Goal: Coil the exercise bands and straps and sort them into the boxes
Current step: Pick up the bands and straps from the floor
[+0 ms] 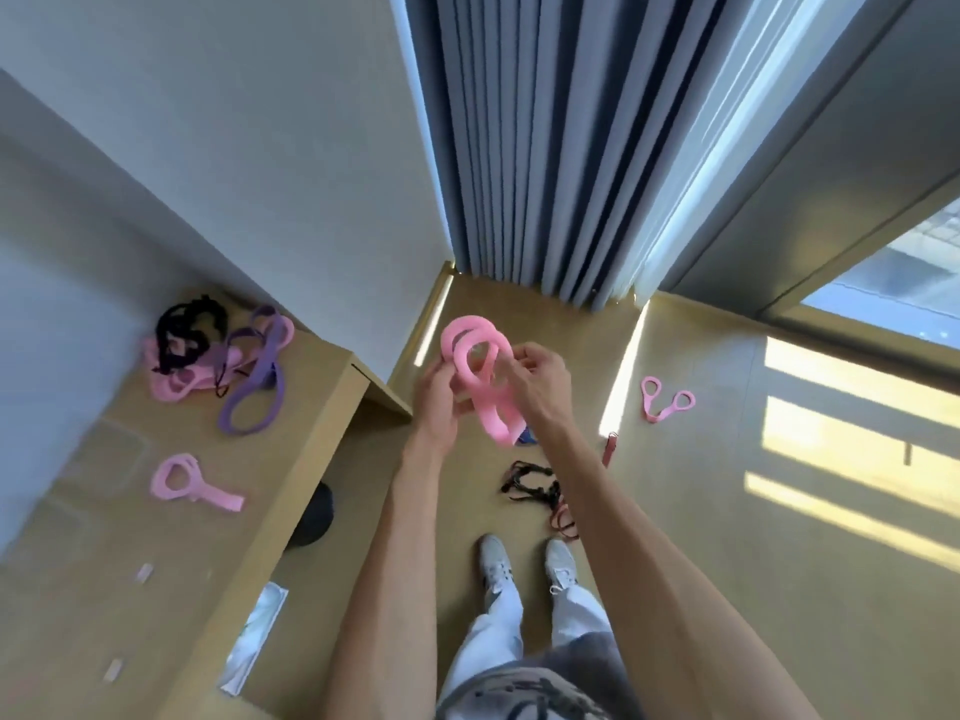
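- While both hands, left hand [439, 389] and right hand [535, 374], pinch the pink band [475, 356], it is half coiled.
- More bands wait: a desk pile [208, 356], floor straps [535, 491].

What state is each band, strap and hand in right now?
Held pink band: looped, gripped by both hands in the air.
Left hand: grips band.
Right hand: pinches band.
Purple band: loose on table.
Table pink band: partly coiled.
Floor pink band: uncoiled.
Black strap: tangled on floor.
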Tool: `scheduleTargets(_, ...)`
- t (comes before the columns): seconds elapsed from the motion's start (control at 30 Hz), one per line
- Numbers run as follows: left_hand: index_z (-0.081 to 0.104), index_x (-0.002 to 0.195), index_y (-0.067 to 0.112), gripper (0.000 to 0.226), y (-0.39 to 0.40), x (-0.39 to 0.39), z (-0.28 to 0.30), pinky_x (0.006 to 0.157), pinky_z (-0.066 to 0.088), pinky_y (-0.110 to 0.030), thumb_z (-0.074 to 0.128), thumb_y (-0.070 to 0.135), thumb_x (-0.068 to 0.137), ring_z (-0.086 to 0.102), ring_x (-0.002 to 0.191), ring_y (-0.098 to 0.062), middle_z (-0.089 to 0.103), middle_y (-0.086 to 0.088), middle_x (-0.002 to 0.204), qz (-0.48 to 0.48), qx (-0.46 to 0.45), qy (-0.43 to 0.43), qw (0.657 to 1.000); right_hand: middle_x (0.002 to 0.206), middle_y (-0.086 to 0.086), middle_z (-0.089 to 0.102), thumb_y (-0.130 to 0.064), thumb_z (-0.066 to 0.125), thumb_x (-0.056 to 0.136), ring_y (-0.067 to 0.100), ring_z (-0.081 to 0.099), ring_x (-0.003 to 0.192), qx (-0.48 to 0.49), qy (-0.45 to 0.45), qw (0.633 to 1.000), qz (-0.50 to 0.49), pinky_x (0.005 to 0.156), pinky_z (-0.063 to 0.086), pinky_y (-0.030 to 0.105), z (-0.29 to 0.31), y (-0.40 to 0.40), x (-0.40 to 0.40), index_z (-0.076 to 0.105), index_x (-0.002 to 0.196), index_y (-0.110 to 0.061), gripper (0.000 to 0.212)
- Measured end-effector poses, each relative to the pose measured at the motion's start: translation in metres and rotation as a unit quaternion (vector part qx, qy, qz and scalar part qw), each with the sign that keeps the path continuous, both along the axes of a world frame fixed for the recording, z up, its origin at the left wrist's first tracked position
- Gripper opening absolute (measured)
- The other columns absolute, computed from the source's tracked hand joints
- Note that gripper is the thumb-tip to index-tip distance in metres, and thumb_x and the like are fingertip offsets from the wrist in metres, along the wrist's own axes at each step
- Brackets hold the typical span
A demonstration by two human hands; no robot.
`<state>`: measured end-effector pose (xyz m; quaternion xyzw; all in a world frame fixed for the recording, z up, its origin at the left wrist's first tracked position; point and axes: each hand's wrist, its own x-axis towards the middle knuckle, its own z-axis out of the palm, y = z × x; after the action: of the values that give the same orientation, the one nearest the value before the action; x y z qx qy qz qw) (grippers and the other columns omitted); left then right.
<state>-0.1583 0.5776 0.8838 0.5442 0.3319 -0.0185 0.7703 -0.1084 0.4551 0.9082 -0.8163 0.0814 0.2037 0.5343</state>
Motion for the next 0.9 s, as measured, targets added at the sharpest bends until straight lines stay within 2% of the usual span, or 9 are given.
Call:
scheduleTargets(0.2, 0.072, 0.107, 0.015, 0.039, 0.042, -0.03, 0.044, 0.072, 0.055, -0.039, 0.052, 0.045, 0.092, 0.069, 0.094, -0.025, 0.072, -0.006, 0.097, 0.105, 0.036, -0.009, 0.994, 0.077, -0.003, 0.068, -0.032, 0.06, 0.095, 0.011, 0.062, 0.066, 0.032, -0.055, 0.995, 0.072, 0.058, 0.049, 0.025, 0.02, 0.062, -0.019, 0.066, 0.084, -0.013, 0.023)
scheduleTargets(0.3, 0.071, 0.108, 0.018, 0.027, 0.066, -0.055, 0.055, 0.069, 0.057, -0.039, 0.056, 0.031, 0.09, 0.072, 0.093, -0.024, 0.076, -0.005, 0.099, 0.163, 0.077, -0.014, 0.984, 0.077, -0.009, 0.067, -0.032, 0.058, 0.094, 0.007, 0.064, 0.069, 0.069, -0.052, 0.99, 0.116, 0.056, 0.047, 0.023, 0.029, 0.099, -0.038, 0.064, 0.094, -0.017, 0.017)
scheduleTargets(0.37, 0.069, 0.112, 0.02, 0.023, 0.084, -0.075, 0.055, 0.081, 0.059, -0.047, 0.056, 0.02, 0.094, 0.07, 0.103, -0.031, 0.074, -0.011, 0.11, 0.211, 0.072, -0.016, 0.975, 0.082, -0.012, 0.066, -0.037, 0.06, 0.089, 0.003, 0.064, 0.075, 0.079, -0.022, 0.983, 0.162, 0.059, 0.046, 0.019, 0.033, 0.124, -0.054, 0.063, 0.11, -0.017, 0.029)
scheduleTargets(0.43, 0.068, 0.116, 0.017, 0.025, 0.104, -0.099, 0.055, 0.085, 0.059, -0.05, 0.055, 0.014, 0.094, 0.068, 0.107, -0.036, 0.07, -0.017, 0.117, 0.262, 0.065, -0.012, 0.963, 0.092, -0.004, 0.068, -0.042, 0.059, 0.088, 0.015, 0.066, 0.083, 0.052, 0.003, 0.97, 0.236, 0.069, 0.053, 0.028, 0.033, 0.148, -0.073, 0.063, 0.113, -0.015, 0.037)
scheduleTargets(0.5, 0.069, 0.114, 0.014, 0.026, 0.127, -0.124, 0.05, 0.072, 0.059, -0.044, 0.056, 0.01, 0.092, 0.069, 0.102, -0.036, 0.07, -0.019, 0.113, 0.301, 0.07, -0.005, 0.951, 0.096, 0.003, 0.071, -0.046, 0.056, 0.087, 0.023, 0.068, 0.087, 0.032, 0.019, 0.953, 0.301, 0.077, 0.058, 0.037, 0.029, 0.172, -0.093, 0.066, 0.108, -0.015, 0.039)
scheduleTargets(0.6, 0.072, 0.102, 0.015, 0.02, 0.159, -0.165, 0.035, 0.065, 0.056, -0.036, 0.061, 0.007, 0.087, 0.069, 0.083, -0.026, 0.072, -0.016, 0.097, 0.321, 0.112, 0.051, 0.939, 0.083, 0.0, 0.067, -0.037, 0.057, 0.082, 0.021, 0.063, 0.076, 0.016, 0.032, 0.93, 0.366, 0.059, 0.047, 0.027, 0.015, 0.208, -0.124, 0.065, 0.093, -0.014, 0.027)
scheduleTargets(0.7, 0.066, 0.086, 0.0, 0.007, 0.195, -0.203, 0.008, 0.063, 0.045, -0.038, 0.063, 0.004, 0.081, 0.053, 0.066, -0.023, 0.059, -0.013, 0.072, 0.303, 0.205, 0.144, 0.92, 0.071, -0.002, 0.055, -0.021, 0.064, 0.076, 0.021, 0.051, 0.069, -0.023, 0.058, 0.913, 0.403, 0.053, 0.035, 0.025, -0.004, 0.247, -0.154, 0.055, 0.075, -0.015, 0.011)
scheduleTargets(0.8, 0.065, 0.084, -0.005, 0.009, 0.235, -0.231, -0.022, 0.063, 0.046, -0.037, 0.066, 0.002, 0.08, 0.052, 0.065, -0.023, 0.058, -0.012, 0.07, 0.309, 0.211, 0.189, 0.908, 0.079, -0.001, 0.058, -0.025, 0.075, 0.074, 0.018, 0.053, 0.07, -0.054, 0.081, 0.908, 0.407, 0.054, 0.037, 0.024, -0.028, 0.29, -0.18, 0.061, 0.086, -0.014, 0.021)
scheduleTargets(0.9, 0.063, 0.079, 0.003, 0.008, 0.277, -0.247, -0.051, 0.061, 0.043, -0.03, 0.07, 0.007, 0.081, 0.054, 0.065, -0.021, 0.062, -0.006, 0.07, 0.316, 0.234, 0.211, 0.895, 0.092, 0.002, 0.064, -0.026, 0.078, 0.076, 0.021, 0.058, 0.081, -0.082, 0.086, 0.91, 0.397, 0.062, 0.041, 0.025, -0.053, 0.336, -0.198, 0.066, 0.107, -0.012, 0.036)
